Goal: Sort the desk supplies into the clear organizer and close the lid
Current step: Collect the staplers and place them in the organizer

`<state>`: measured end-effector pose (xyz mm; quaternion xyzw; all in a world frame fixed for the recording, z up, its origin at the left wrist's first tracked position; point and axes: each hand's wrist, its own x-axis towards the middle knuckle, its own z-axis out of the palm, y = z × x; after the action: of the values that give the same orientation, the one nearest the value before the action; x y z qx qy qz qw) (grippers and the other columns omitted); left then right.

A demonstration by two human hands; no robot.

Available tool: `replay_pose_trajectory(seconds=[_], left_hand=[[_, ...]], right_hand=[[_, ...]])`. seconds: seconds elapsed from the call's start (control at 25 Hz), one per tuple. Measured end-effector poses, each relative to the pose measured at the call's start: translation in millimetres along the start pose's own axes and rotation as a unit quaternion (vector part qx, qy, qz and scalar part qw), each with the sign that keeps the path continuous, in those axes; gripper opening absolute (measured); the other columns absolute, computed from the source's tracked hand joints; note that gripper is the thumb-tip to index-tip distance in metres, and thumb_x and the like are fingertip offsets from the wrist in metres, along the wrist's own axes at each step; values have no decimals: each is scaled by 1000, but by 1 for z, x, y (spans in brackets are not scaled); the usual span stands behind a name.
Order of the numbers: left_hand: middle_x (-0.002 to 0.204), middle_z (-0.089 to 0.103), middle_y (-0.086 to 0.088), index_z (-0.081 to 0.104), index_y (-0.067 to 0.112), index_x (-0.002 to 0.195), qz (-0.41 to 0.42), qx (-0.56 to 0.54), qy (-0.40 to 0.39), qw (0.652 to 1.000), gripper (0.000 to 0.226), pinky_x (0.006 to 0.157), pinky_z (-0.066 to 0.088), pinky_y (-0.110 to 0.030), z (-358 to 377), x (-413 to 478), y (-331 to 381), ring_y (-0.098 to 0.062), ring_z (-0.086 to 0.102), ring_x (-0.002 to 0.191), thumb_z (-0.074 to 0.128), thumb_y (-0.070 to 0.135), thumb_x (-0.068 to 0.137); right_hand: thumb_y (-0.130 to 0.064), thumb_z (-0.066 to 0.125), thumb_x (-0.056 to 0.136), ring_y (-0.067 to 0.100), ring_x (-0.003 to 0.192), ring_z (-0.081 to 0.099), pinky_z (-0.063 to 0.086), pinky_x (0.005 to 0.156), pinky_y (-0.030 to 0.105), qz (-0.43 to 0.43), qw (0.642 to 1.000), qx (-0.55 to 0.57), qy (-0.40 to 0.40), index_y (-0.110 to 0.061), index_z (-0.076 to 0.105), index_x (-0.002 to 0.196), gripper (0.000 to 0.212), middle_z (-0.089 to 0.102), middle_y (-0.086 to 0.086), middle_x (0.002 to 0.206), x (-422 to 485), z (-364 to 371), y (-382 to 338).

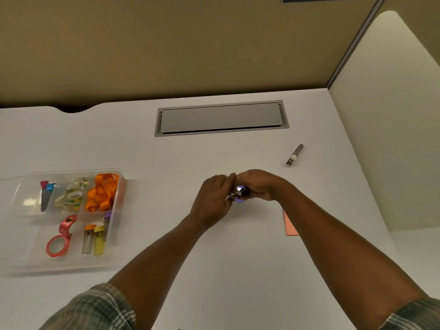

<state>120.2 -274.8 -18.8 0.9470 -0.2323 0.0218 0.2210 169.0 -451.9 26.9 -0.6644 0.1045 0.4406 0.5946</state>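
Note:
The clear organizer lies open at the left of the white desk. Its compartments hold orange ribbon, tape rolls, pink ribbon loops, several small clips and coloured tabs. At the desk's middle, my left hand and my right hand meet around a small shiny metal item with a purple part. Fingers of both hands curl on it and hide most of it. A small grey and white stick-shaped item lies alone at the far right.
A grey cable hatch is set into the desk behind my hands. A salmon paper sheet pokes out from under my right forearm. Tan partition walls stand at the back and right.

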Motion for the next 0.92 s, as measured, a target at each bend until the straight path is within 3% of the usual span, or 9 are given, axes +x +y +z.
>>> replay_pose_trajectory(seconds=[0.12, 0.2, 0.28, 0.32, 0.4, 0.6, 0.72, 0.8, 0.92], left_hand=[[103, 68, -5, 58, 13, 126, -65, -62, -18, 996, 37, 74, 51, -39, -4, 6, 7, -27, 61, 90, 47, 27, 93], [90, 67, 2, 59, 21, 108, -122, -81, -38, 988, 21, 69, 49, -37, -4, 7, 10, -23, 59, 81, 44, 30, 98], [82, 65, 4, 57, 22, 97, -168, -110, -54, 978, 18, 68, 48, -37, -2, 4, 12, -20, 55, 73, 44, 34, 98], [80, 65, 3, 56, 22, 94, -185, -124, -60, 973, 17, 67, 48, -37, -1, 1, 12, -18, 53, 68, 45, 34, 98], [76, 63, 5, 57, 21, 92, -205, -138, -75, 966, 16, 64, 45, -35, 2, -4, 10, -11, 45, 59, 47, 33, 97], [69, 59, 6, 60, 23, 96, -227, -164, -88, 956, 17, 58, 36, -29, 4, -15, 2, -8, 39, 52, 48, 34, 96], [60, 46, 8, 56, 21, 86, -254, -186, -81, 946, 16, 55, 33, -27, -2, -19, -4, -9, 37, 52, 50, 32, 95], [59, 45, 7, 50, 19, 77, -266, -212, -67, 938, 21, 55, 32, -28, -6, -21, -10, -13, 38, 54, 52, 30, 95], [64, 56, -3, 50, 15, 76, -280, -250, -54, 925, 25, 60, 38, -30, -17, -23, -18, -19, 48, 60, 53, 32, 94]], right_hand=[[-8, 53, 96, 25, 78, 69, 60, 71, 29, 12, 1000, 13, 14, 7, 66, 106, 23, 70, 21, 95, -2, -15, -5], [-18, 57, 95, 25, 78, 68, 58, 70, 32, -20, 981, -83, 173, -3, 68, 105, 21, 70, 18, 99, 5, -34, -4], [-26, 60, 91, 31, 92, 67, 52, 79, 35, -53, 879, -257, 398, -13, 65, 107, 21, 67, 15, 106, 10, -60, 1], [-27, 60, 90, 35, 102, 63, 49, 86, 38, -43, 830, -315, 458, -16, 61, 115, 28, 61, 16, 115, 10, -72, 5], [-26, 59, 90, 42, 113, 54, 46, 93, 43, 12, 794, -361, 490, -17, 52, 132, 43, 46, 20, 130, 11, -89, 15], [-23, 58, 94, 43, 114, 54, 47, 92, 43, 89, 792, -343, 497, -7, 52, 132, 42, 42, 22, 133, 20, -103, 35], [-18, 52, 96, 45, 98, 61, 50, 83, 43, 10, 780, -351, 518, -8, 63, 113, 22, 53, 22, 115, 21, -100, 53], [-13, 48, 94, 40, 91, 64, 51, 80, 40, -68, 802, -310, 506, -15, 69, 97, 21, 63, 17, 101, 18, -88, 56], [-10, 52, 88, 25, 77, 70, 60, 71, 41, -165, 856, -173, 458, -22, 69, 91, 21, 71, 3, 84, 10, -52, 45]])
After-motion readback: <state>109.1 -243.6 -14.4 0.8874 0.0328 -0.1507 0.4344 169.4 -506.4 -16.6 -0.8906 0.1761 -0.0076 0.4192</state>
